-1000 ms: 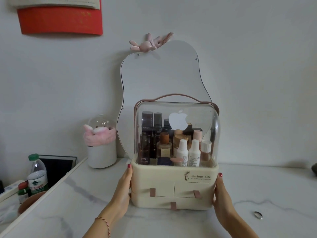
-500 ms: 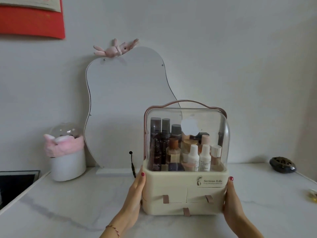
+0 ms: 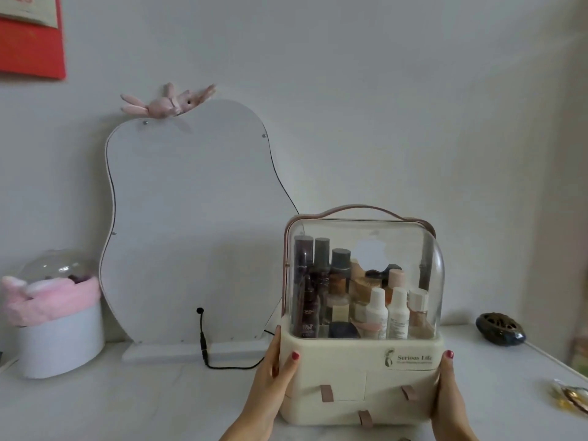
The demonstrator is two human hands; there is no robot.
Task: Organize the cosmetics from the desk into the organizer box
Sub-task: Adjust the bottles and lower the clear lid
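A cream organizer box [image 3: 356, 367] with a clear domed lid and a pink handle stands on the white marble desk [image 3: 127, 399], right of centre. Several cosmetic bottles [image 3: 350, 300] stand inside under the shut lid. Three small drawers with pink tabs are on its front. My left hand [image 3: 273, 374] grips the box's left side, thumb on the front. My right hand [image 3: 448, 389] grips its right side the same way.
A wavy white mirror [image 3: 187, 224] with a pink plush rabbit on top leans on the wall behind, its black cable [image 3: 206, 351] trailing on the desk. A white tub with pink fluff [image 3: 54, 323] stands left. A dark oval dish [image 3: 499, 329] and a gold wrapper [image 3: 569, 396] lie right.
The box, held in both hands, has slid to the right along the desk, away from the front of the mirror. The view has turned right with it.
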